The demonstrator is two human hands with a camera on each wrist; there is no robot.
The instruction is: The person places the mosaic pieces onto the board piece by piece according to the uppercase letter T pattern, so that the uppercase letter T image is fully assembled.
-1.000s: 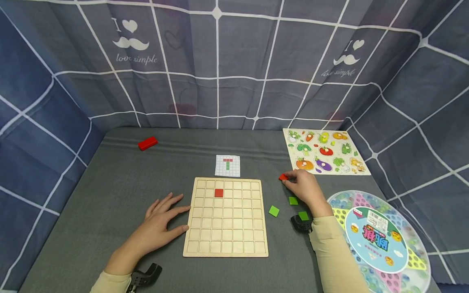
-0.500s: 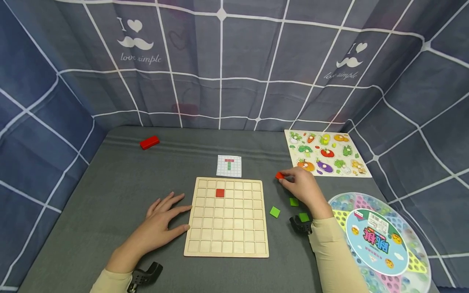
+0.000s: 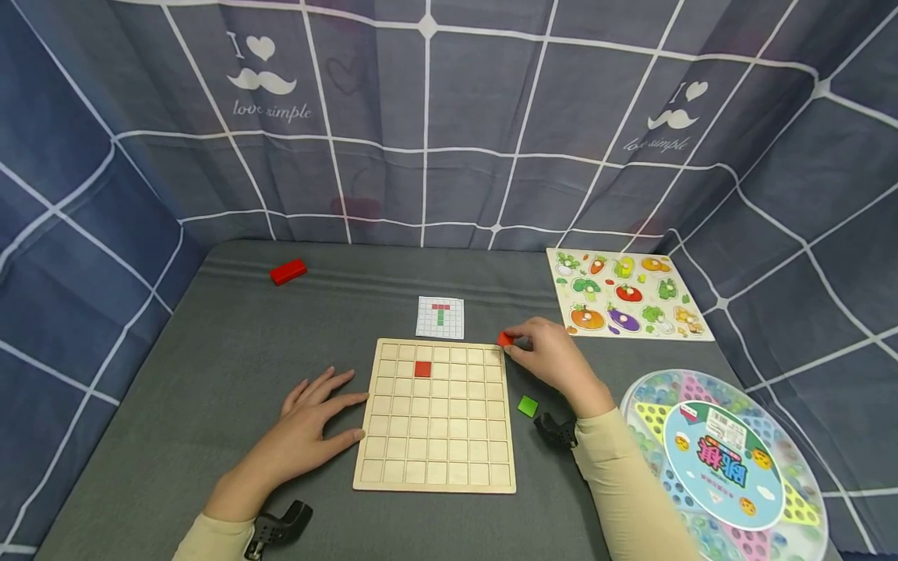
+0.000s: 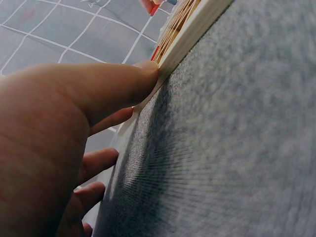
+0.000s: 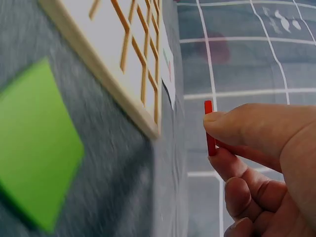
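Curtain (image 3: 463, 101), blue-grey with white lines, enclosing you on three sides, upper frame. Table (image 3: 210, 335), grey, fabric-topped, lower frame. Gridded board (image 3: 449, 471), lower centre, one red square (image 3: 423, 369) set in it. Your left hand (image 3: 305, 428), lower left, fingers spread, two tips against its edge. Your right hand (image 3: 554, 358), right of centre, pinching a red tile (image 3: 504, 340) near its upper-right corner; a slack pinch could drop or skew that tile

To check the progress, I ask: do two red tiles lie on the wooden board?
No, only one red tile lies on the wooden board; the right hand pinches another red piece.
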